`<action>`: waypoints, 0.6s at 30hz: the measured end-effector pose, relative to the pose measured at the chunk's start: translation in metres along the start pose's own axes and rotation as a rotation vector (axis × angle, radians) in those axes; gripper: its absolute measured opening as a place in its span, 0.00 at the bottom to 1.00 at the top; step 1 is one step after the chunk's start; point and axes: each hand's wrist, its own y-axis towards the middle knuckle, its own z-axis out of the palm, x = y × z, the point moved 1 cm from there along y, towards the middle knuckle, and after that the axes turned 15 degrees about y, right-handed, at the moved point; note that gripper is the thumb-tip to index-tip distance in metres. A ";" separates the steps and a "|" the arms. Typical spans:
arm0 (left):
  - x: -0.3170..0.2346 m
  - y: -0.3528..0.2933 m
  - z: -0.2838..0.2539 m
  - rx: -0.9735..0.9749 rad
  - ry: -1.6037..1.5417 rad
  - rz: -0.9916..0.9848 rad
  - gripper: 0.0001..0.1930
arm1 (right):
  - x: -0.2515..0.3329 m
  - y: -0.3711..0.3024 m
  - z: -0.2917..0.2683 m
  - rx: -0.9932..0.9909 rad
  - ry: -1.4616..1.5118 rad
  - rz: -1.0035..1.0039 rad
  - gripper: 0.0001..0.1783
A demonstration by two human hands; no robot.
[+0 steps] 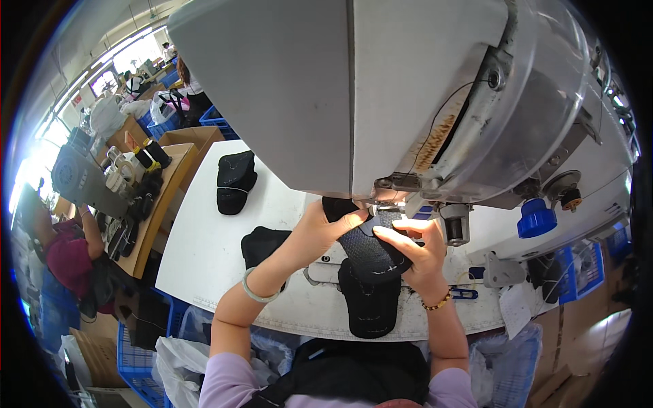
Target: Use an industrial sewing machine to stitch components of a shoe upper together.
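Observation:
A black piece of textured fabric [373,253], with a few white stitch marks near its near edge, lies under the needle area of a large grey sewing machine [286,88]. My left hand [318,230] grips it from the left, thumb on top near the needle. On the other side my right hand [423,257] pinches it, thumb and index finger pressing its upper surface; my other right fingers are partly hidden. Below it, toward me, a similar black fabric piece [369,309] lies at the table's front edge, partly covered. Another black piece [264,246] sits behind my left forearm.
A stack of black pieces [235,182] rests on the left of the white table [197,251]. Small blue snips [464,294] lie right of my right wrist. Blue crates [578,268] stand at the right. At left, another person [71,262] works at a neighbouring machine.

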 end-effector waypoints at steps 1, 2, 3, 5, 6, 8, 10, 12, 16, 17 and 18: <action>-0.005 -0.002 0.001 0.006 -0.001 0.001 0.12 | 0.001 0.002 -0.001 -0.005 0.062 0.023 0.27; -0.011 -0.003 0.003 -0.018 0.027 0.016 0.12 | 0.002 0.004 -0.003 -0.009 0.124 0.045 0.27; -0.015 -0.004 0.003 -0.041 0.054 0.032 0.12 | 0.004 0.005 -0.003 -0.011 0.118 0.049 0.27; -0.013 -0.001 0.001 -0.034 0.011 0.015 0.12 | 0.003 0.006 -0.001 -0.010 0.151 0.074 0.26; -0.012 0.001 0.000 -0.027 -0.032 0.003 0.12 | 0.001 0.005 -0.002 0.015 0.103 0.062 0.28; -0.007 0.005 -0.002 -0.024 -0.028 0.008 0.11 | 0.004 0.009 -0.004 0.027 -0.025 -0.016 0.23; -0.001 0.009 -0.005 -0.023 -0.025 0.016 0.11 | 0.007 0.012 -0.003 0.039 -0.154 -0.097 0.21; 0.003 0.014 -0.007 0.030 -0.254 -0.040 0.11 | 0.011 0.012 0.002 0.013 -0.223 -0.093 0.21; 0.006 0.017 -0.008 0.060 -0.349 -0.129 0.12 | 0.018 0.013 0.004 -0.007 -0.226 -0.060 0.31; 0.005 0.016 -0.008 0.050 -0.347 -0.146 0.13 | 0.018 0.013 0.004 -0.005 -0.229 -0.062 0.31; 0.005 0.016 -0.008 0.039 -0.345 -0.163 0.13 | 0.018 0.012 0.004 -0.002 -0.231 -0.071 0.30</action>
